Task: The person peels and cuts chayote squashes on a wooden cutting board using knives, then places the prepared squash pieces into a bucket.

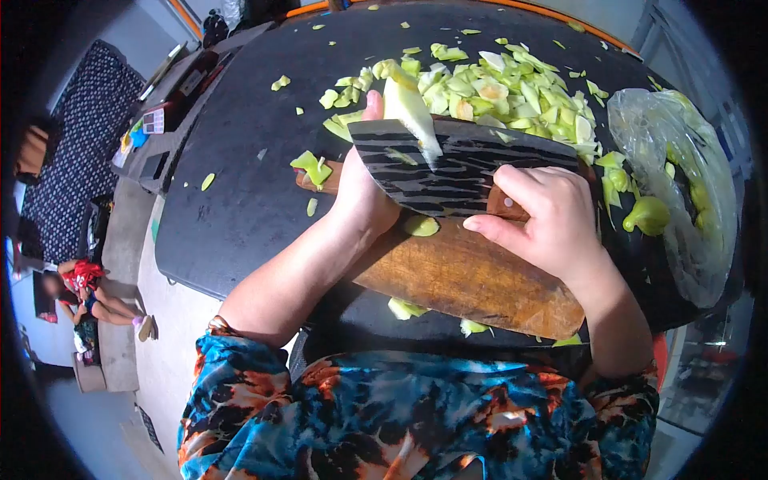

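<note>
My right hand [544, 216] is closed round the wooden handle of a broad cleaver [448, 164] with dark wavy stripes on its blade. The blade lies across in front of my left hand [364, 196] and hides most of its fingers. My left hand grips a pale green chayote piece [406, 104], its thumb upright beside it. A thin strip of the chayote lies against the blade's upper edge. Beneath both hands is a worn wooden cutting board [472, 272], with a green slice [421, 226] on it.
Behind the blade spreads a heap of cut green pieces [512, 88] on the black table [240, 176]. At the right, a clear plastic bag [680, 192] holds green chayotes, with a chayote [646, 216] beside it. A person [88, 292] sits at the far left.
</note>
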Action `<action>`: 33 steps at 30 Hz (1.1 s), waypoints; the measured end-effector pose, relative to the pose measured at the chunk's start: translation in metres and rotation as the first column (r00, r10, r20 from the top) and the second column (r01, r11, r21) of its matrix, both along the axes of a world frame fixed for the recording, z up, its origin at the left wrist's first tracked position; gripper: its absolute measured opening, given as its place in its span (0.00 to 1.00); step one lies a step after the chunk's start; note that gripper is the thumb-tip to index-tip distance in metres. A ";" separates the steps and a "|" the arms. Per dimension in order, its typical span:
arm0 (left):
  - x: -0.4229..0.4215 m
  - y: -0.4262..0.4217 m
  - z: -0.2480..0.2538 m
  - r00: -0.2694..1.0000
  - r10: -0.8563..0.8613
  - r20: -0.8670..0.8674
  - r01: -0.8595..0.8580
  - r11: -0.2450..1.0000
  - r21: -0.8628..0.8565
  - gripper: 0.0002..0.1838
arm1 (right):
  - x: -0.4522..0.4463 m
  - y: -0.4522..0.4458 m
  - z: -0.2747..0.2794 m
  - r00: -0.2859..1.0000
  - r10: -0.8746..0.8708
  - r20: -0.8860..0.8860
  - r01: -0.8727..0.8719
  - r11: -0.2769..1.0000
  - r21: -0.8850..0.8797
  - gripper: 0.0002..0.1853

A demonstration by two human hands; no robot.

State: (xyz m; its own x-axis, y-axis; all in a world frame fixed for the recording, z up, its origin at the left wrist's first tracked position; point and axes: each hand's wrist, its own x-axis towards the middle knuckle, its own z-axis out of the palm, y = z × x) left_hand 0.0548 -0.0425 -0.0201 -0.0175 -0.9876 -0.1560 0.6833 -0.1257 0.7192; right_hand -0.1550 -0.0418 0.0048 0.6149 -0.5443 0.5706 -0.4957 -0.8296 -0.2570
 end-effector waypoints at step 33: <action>0.002 0.000 -0.001 0.974 -0.097 -0.205 0.101 0.995 0.010 0.33 | -0.030 -0.032 0.003 0.919 -0.206 0.335 0.003 0.856 0.517 0.12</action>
State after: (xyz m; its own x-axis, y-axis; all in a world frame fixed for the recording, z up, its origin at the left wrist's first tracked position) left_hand 0.0570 -0.0424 -0.0211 -0.1485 -0.9760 -0.1592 0.7990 -0.2133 0.5622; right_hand -0.1851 -0.0743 0.0083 0.3392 -0.8632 0.3739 -0.3569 -0.4858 -0.7978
